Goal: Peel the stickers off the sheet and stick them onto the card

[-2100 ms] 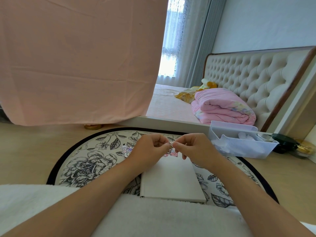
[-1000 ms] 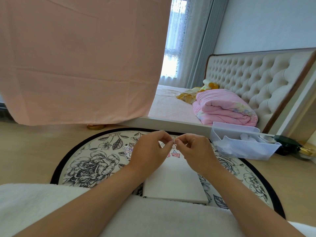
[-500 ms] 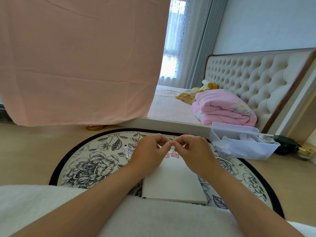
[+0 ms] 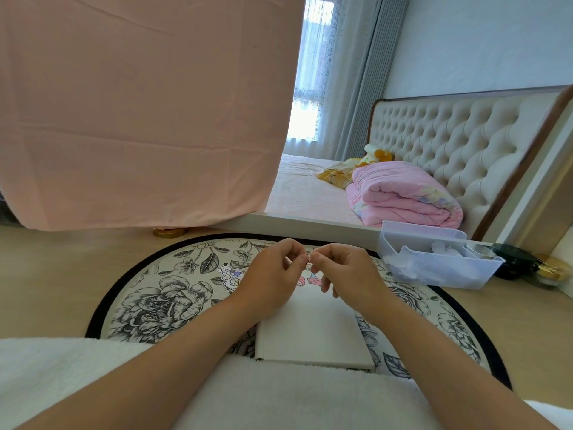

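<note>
A white card [image 4: 311,332] lies on the round flowered mat [image 4: 155,293] in front of me. My left hand [image 4: 273,276] and my right hand [image 4: 347,274] meet fingertip to fingertip above the card's far edge and pinch a tiny sticker [image 4: 308,258] between them. Cartoon stickers lie loose on the mat: one [image 4: 230,277] just left of my left hand, and pink ones [image 4: 311,278] peek out below my fingers. Most of what lies under my hands is hidden.
A clear plastic bin [image 4: 434,263] stands at the right of the mat, with dark and gold jars [image 4: 521,263] beyond it. A bed with a folded pink quilt [image 4: 403,197] is behind. A pink cloth [image 4: 139,113] hangs at the left. White fabric covers my lap.
Both hands have stayed together above the card's far edge, fingertips working on the small sticker. They shifted only slightly; the right hand's lower fingers have spread a little.
</note>
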A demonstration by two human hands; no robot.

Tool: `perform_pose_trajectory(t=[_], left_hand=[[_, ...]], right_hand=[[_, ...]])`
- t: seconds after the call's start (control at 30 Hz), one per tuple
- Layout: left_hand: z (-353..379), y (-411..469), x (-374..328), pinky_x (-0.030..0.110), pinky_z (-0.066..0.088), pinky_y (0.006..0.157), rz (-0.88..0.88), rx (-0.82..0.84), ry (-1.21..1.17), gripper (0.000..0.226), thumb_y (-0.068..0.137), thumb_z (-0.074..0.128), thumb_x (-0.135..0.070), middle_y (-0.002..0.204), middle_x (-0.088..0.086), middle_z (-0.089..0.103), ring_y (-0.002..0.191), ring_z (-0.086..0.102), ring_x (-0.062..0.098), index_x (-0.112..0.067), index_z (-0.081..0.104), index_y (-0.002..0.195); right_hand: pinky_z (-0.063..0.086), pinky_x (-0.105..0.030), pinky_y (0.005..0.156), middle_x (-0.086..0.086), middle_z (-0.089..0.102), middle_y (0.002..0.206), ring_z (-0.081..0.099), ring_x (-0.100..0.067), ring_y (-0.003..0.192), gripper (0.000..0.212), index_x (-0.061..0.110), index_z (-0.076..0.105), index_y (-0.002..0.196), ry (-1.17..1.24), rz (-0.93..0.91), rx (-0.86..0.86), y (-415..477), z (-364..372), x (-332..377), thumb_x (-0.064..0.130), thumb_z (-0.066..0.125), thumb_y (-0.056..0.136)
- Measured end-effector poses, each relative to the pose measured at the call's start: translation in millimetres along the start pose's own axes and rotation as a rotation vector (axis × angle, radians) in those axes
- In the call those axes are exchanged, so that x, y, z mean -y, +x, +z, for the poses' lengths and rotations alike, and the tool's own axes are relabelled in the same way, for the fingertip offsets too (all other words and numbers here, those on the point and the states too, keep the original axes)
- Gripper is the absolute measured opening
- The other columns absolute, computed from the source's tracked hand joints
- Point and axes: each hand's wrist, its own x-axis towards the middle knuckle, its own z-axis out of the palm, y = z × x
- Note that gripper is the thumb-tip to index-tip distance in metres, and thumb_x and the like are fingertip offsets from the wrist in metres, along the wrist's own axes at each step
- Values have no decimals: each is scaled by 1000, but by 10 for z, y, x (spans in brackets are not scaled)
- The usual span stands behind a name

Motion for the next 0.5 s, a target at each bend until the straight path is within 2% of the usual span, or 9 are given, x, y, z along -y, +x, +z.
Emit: perform_pose_trajectory(t=[0.17, 0.3, 0.5], left_hand=[[5, -5, 8, 12, 42, 59, 1, 6, -32, 14, 98, 56, -25, 77, -13, 62, 68, 52, -2, -28, 59, 85], [-6, -7, -12, 11, 42, 60, 9, 17, -52, 15, 99, 57, -28, 77, -14, 61, 69, 52, -2, -28, 59, 84], [1, -20, -70, 14, 46, 61, -5, 20, -73, 15, 99, 55, -22, 78, -14, 62, 70, 56, -3, -26, 59, 85]], right_hand=[[48, -26, 48, -4, 74, 90, 63, -13, 58, 13, 13, 76, 91, 95, 52, 28, -18, 0, 16, 20, 65, 95], [48, -25, 49, 0, 76, 86, 62, -14, 59, 10, 13, 78, 94, 130, 20, 22, -23, -20, 33, 19, 72, 91], [49, -26, 50, -2, 77, 86, 64, -17, 62, 11, 10, 78, 94, 177, 43, 28, -7, -71, 26, 16, 69, 94]])
